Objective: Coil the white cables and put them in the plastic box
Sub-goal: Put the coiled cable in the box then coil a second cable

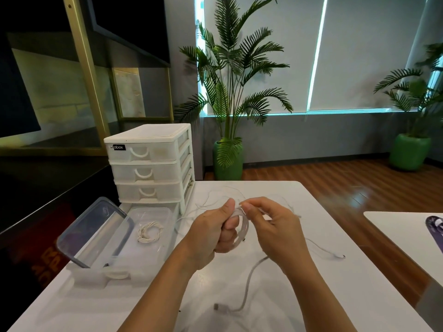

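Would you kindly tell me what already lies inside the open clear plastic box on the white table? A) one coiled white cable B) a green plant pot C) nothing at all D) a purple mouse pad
A: a single coiled white cable rests on the floor of the clear plastic box, while the left hand and right hand hold another cable loop above the white table.

Coil (241,226) partly hidden by hands; thin cables (215,200) beyond too faint; purple item (435,226) cut by right edge.
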